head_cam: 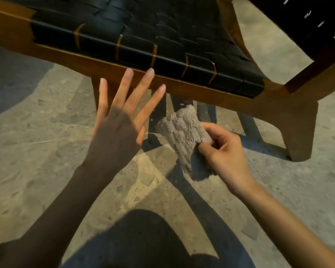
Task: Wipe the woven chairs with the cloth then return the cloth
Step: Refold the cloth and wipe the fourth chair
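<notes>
Both my forearms bare, no sleeves in view. No rings or watch on left hand [116, 130] or right hand [227, 151]. Dark trousers [143, 238] cover my knee.

Left hand [116, 130] extends flat, fingers spread wide; right hand [223, 149] curls closed, thumb and fingers pinching, both forearms bare.

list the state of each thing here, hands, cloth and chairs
left hand: open, fingers spread, empty, in front of the chair rail
right hand: pinching the cloth
cloth: bunched, held in the air, off the chair
chair: upright on the floor, black woven seat bare
second chair: partly in view at right
</notes>
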